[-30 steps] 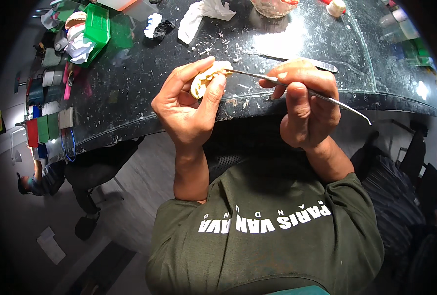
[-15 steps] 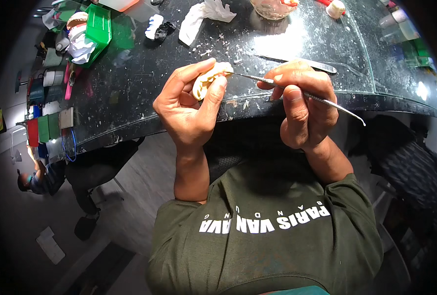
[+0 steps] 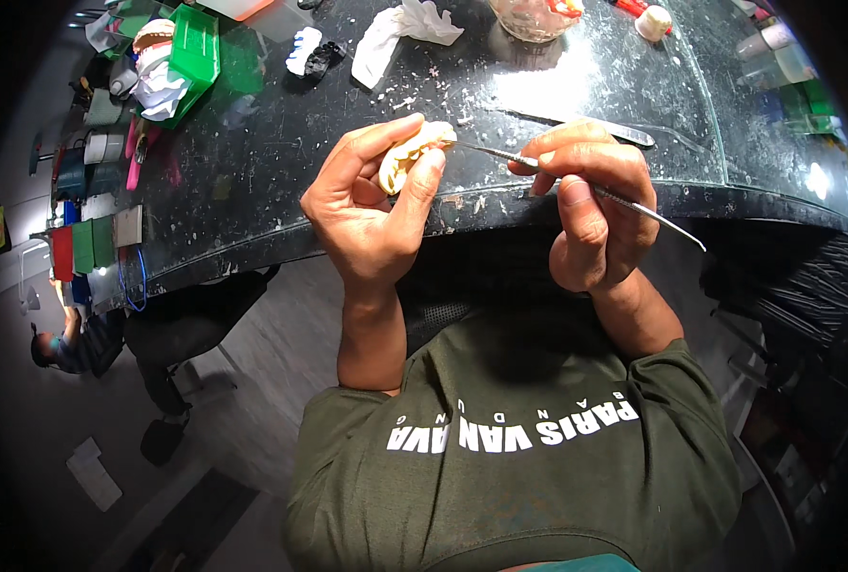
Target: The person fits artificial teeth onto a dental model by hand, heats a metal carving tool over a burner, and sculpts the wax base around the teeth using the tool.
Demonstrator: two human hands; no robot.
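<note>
Left hand: I've a pale curved piece pinched, raised over the desk, near edge | right hand: gripping a thin metal tool, tip at the piece's right end, contact unclear | progress: I judge tool work under way, piece not set down; share done or left, I can't tell

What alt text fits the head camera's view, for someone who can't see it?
A person's left hand holds a small, curved cream piece; the right hand holds a thin metal tool, its tip at the piece's edge. Beyond, a crumpled white sheet lies on a black, speckled worktop.
</note>
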